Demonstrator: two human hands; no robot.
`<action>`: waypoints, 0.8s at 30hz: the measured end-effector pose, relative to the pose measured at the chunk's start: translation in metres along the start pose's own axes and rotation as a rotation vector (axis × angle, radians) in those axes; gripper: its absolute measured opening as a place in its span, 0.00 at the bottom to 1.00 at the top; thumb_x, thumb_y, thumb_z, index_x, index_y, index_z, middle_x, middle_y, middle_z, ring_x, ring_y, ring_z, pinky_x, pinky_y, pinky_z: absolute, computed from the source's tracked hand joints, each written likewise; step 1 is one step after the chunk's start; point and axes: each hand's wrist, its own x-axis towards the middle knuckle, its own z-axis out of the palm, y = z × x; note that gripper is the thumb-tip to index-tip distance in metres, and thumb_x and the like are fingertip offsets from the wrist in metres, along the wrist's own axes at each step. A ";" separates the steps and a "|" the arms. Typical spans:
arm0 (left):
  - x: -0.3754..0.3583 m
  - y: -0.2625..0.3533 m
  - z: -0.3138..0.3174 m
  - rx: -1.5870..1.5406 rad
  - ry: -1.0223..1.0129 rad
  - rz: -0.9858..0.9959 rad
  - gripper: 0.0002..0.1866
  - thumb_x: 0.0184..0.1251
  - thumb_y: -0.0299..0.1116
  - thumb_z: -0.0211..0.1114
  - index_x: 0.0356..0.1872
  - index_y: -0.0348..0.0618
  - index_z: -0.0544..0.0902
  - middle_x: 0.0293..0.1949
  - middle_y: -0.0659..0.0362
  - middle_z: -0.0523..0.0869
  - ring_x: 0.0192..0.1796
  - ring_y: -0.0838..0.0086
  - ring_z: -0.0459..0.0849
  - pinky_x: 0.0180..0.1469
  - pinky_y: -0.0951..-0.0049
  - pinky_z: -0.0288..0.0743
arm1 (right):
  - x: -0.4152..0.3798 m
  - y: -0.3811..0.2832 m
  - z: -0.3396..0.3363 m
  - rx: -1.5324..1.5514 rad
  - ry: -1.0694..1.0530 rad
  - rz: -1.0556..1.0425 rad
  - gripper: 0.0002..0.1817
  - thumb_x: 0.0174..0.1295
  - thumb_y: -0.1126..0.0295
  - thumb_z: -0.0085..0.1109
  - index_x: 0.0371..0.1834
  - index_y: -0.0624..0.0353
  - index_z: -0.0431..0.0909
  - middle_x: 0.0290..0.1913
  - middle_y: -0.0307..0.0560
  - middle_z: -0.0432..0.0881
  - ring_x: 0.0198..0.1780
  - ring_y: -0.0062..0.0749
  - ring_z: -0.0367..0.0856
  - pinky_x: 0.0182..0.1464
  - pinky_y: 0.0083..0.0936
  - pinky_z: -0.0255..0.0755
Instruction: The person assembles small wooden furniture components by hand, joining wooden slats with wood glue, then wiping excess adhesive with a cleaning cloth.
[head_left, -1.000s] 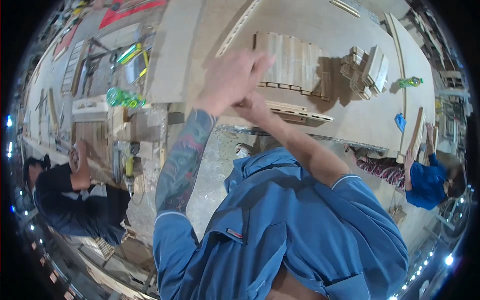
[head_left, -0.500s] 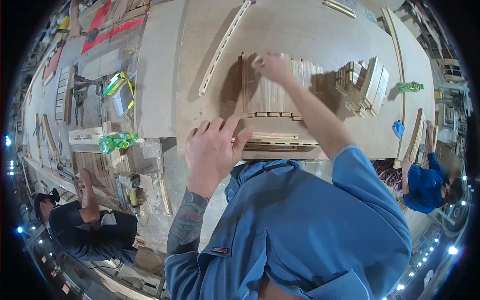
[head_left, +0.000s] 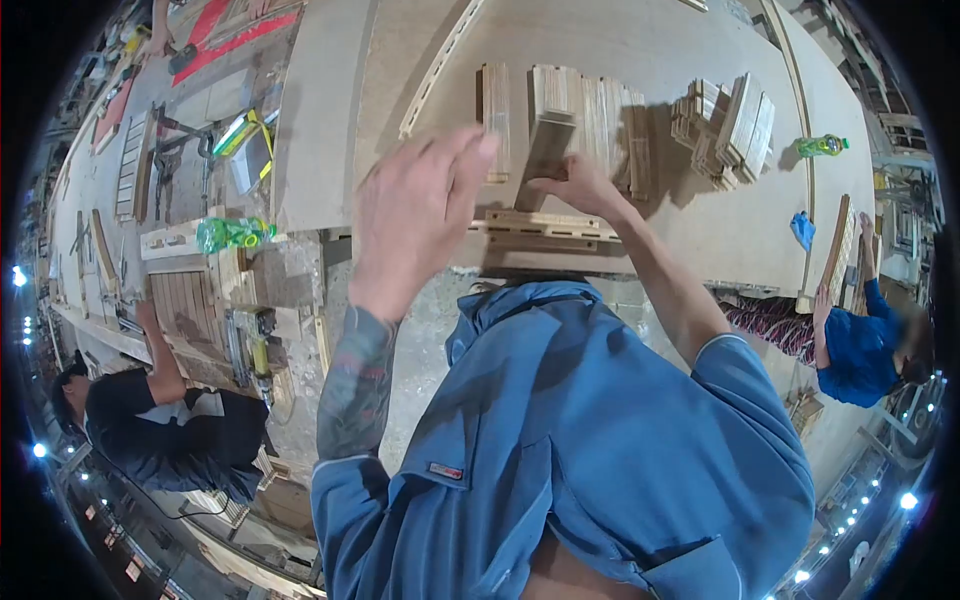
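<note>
My right hand (head_left: 580, 187) grips the near end of a bundle of wooden slats (head_left: 548, 150), with the thumb across it. The bundle tilts up out of a row of upright-grained wooden slats (head_left: 608, 115); a gap separates it from a few slats (head_left: 495, 100) on the left. My left hand (head_left: 425, 205) is raised at the table's near edge, nearer the camera, somewhat blurred. Its fingers are extended and nothing shows in them. Between me and the row lie grooved wooden strips (head_left: 545, 226) along the near edge.
A slotted wooden rail (head_left: 440, 65) lies at the far left of the table (head_left: 700, 240). Stacked slats (head_left: 730, 125) stand to the right, near a green bottle (head_left: 822, 146) and blue scrap (head_left: 802, 230). Another bottle (head_left: 235, 234) is left. Co-workers are on the left (head_left: 170, 420) and right (head_left: 860, 345).
My right hand has come from the row's far left towards me and now grips a tilted bundle, leaving a gap in the row. My left hand has risen closer to the camera.
</note>
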 end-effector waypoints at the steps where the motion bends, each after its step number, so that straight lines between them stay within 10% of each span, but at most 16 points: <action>1: 0.003 0.002 -0.001 -0.069 0.001 -0.028 0.21 0.78 0.49 0.54 0.49 0.43 0.86 0.42 0.50 0.89 0.45 0.53 0.87 0.47 0.61 0.78 | -0.010 -0.005 0.005 -0.058 0.021 0.037 0.23 0.59 0.64 0.74 0.53 0.67 0.82 0.48 0.50 0.89 0.47 0.29 0.86 0.53 0.31 0.78; 5: 0.007 -0.002 0.008 -0.246 -0.058 -0.140 0.26 0.80 0.53 0.49 0.51 0.42 0.86 0.39 0.49 0.89 0.42 0.56 0.87 0.48 0.63 0.78 | -0.031 -0.031 0.048 0.435 0.064 -0.265 0.15 0.64 0.69 0.69 0.50 0.66 0.85 0.45 0.49 0.90 0.47 0.27 0.86 0.52 0.27 0.79; 12: -0.001 -0.013 0.022 -0.223 -0.086 -0.172 0.32 0.79 0.62 0.43 0.52 0.46 0.87 0.35 0.52 0.88 0.41 0.62 0.87 0.48 0.65 0.77 | -0.031 -0.044 0.087 0.058 0.010 -0.214 0.15 0.63 0.68 0.69 0.49 0.67 0.85 0.38 0.44 0.89 0.39 0.22 0.81 0.44 0.25 0.77; 15: -0.006 -0.011 0.020 -0.289 -0.081 -0.198 0.33 0.78 0.63 0.43 0.53 0.47 0.87 0.35 0.52 0.88 0.42 0.63 0.87 0.49 0.66 0.77 | -0.039 -0.039 0.100 0.356 -0.054 -0.260 0.13 0.64 0.67 0.68 0.48 0.60 0.85 0.27 0.48 0.85 0.28 0.22 0.76 0.35 0.29 0.75; 24: -0.009 -0.006 0.034 0.122 -0.273 0.087 0.22 0.76 0.54 0.52 0.44 0.51 0.88 0.36 0.52 0.87 0.38 0.52 0.85 0.40 0.53 0.77 | -0.025 -0.012 0.128 -0.136 0.261 -0.635 0.11 0.56 0.72 0.66 0.43 0.53 0.82 0.33 0.55 0.85 0.33 0.59 0.83 0.33 0.46 0.77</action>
